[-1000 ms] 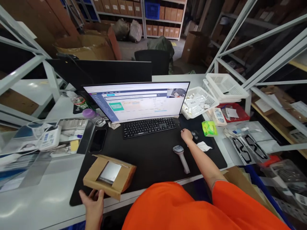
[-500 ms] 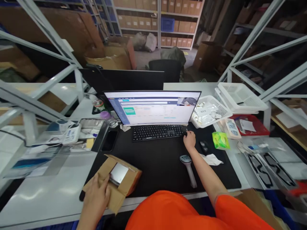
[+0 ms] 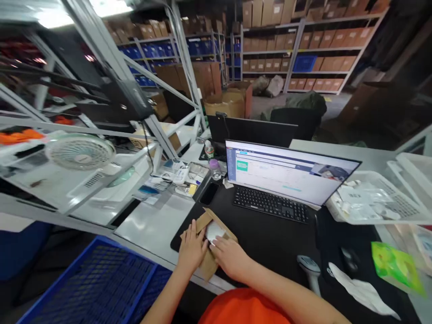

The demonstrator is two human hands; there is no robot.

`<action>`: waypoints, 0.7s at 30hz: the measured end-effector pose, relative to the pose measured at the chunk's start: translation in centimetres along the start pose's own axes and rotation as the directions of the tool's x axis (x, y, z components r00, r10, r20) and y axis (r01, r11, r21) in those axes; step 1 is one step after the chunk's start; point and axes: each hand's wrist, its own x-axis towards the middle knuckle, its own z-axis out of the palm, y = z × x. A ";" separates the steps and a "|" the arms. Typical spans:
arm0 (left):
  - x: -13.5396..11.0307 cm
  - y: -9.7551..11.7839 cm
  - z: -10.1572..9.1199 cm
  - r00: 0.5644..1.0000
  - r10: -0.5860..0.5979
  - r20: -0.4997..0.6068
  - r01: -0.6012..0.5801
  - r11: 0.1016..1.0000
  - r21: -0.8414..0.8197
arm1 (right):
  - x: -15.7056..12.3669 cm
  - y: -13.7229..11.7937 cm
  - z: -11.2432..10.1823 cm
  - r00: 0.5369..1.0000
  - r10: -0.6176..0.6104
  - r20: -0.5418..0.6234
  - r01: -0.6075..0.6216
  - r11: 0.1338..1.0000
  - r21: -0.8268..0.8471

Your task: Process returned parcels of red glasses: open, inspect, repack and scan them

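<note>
A small open cardboard box (image 3: 208, 268) sits near the front edge of the black desk mat, its flaps folded out. Inside it lies a silvery-white item (image 3: 214, 231), partly covered by my fingers. My left hand (image 3: 192, 248) grips the box at its left flap. From the right, my right hand (image 3: 231, 257) has its fingers curled over the box's near right edge, beside the item. Its fingertips are partly hidden at the opening, so I cannot tell whether they touch the item.
Behind the box stand a keyboard (image 3: 270, 204) and a lit monitor (image 3: 286, 173). A barcode scanner (image 3: 309, 271), a mouse (image 3: 350, 259) and a green tissue pack (image 3: 396, 266) lie to the right. A phone (image 3: 209, 194) and a purple-capped bottle (image 3: 215, 169) are beyond the box. A blue crate (image 3: 91, 283) stands below left.
My right hand has left the area beside the keyboard and come to the box. My left hand stays on the box. The view has swung left.
</note>
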 end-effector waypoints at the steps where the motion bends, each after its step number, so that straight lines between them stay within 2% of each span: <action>1: 0.2 -0.1 0.0 1.000 -0.030 -0.003 0.030 0.999 -0.020 | 0.9 0.3 0.8 1.000 0.019 0.009 -0.018 0.997 -0.074; 4: 1.2 -0.5 -0.5 0.996 -0.091 -0.005 0.090 0.990 -0.110 | 2.2 1.8 2.5 0.989 0.149 0.023 -0.141 0.969 -0.202; 6: 2.1 -0.7 -0.7 0.988 -0.156 0.010 0.155 0.969 -0.190 | 2.4 2.9 2.7 0.982 0.190 0.015 -0.184 0.965 -0.186; 9: 3.4 -1.0 -0.3 0.943 -0.331 0.040 0.317 0.851 -0.418 | 2.2 4.3 1.9 0.977 0.179 -0.116 -0.187 0.980 -0.064; 11: 4.1 -1.2 0.5 0.909 -0.417 0.029 0.362 0.751 -0.552 | 1.8 5.0 1.1 0.956 0.215 -0.200 -0.218 0.976 0.003; 14: 4.5 -1.0 2.0 0.872 -0.487 -0.047 0.358 0.700 -0.618 | 0.5 5.5 -0.1 0.944 0.282 -0.170 -0.286 0.958 0.002; 17: 4.5 -0.5 3.1 0.842 -0.524 -0.130 0.316 0.674 -0.668 | -1.3 6.1 -0.6 0.970 0.205 -0.128 -0.216 0.973 -0.076; 19: 4.5 -0.5 3.7 0.847 -0.506 -0.162 0.257 0.658 -0.708 | -2.3 6.8 -0.4 0.977 0.180 -0.112 -0.194 0.972 -0.134; 21: 4.6 -0.8 4.2 0.862 -0.478 -0.167 0.200 0.625 -0.754 | -2.8 7.7 0.2 0.972 0.220 -0.083 -0.232 0.959 -0.166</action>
